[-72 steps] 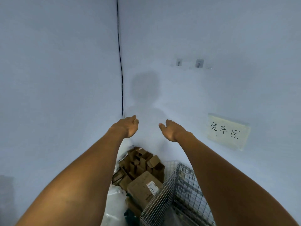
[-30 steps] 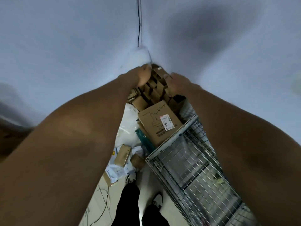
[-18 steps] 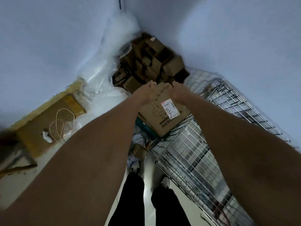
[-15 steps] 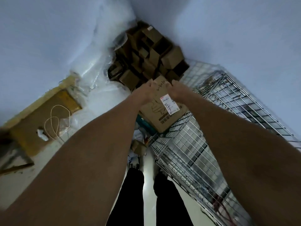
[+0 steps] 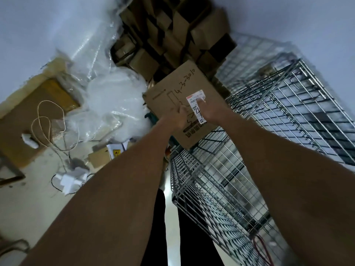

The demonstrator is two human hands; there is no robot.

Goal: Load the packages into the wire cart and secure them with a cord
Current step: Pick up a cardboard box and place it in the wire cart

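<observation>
Both hands reach down onto the top face of a large cardboard box (image 5: 180,96), which leans against the near corner of the wire cart (image 5: 240,150). The left hand (image 5: 179,117) lies on the box with its fingers curled in; whether it pinches anything cannot be told. The right hand (image 5: 208,110) lies flat just beside it, fingers extended and together, fingertips resting on the white shipping label (image 5: 196,104) stuck to the box. The two hands are near each other but apart, with the label showing between them.

Beyond the hands, past the far edge of the box, a heap of smaller cardboard boxes (image 5: 172,29) is piled in the corner of the walls. To the left of the left hand lies crumpled clear plastic wrap (image 5: 113,100) on the floor, and farther left a pale cord (image 5: 50,120) lies in loose loops. To the right of the right hand the cart's wire mesh stands open at the top.
</observation>
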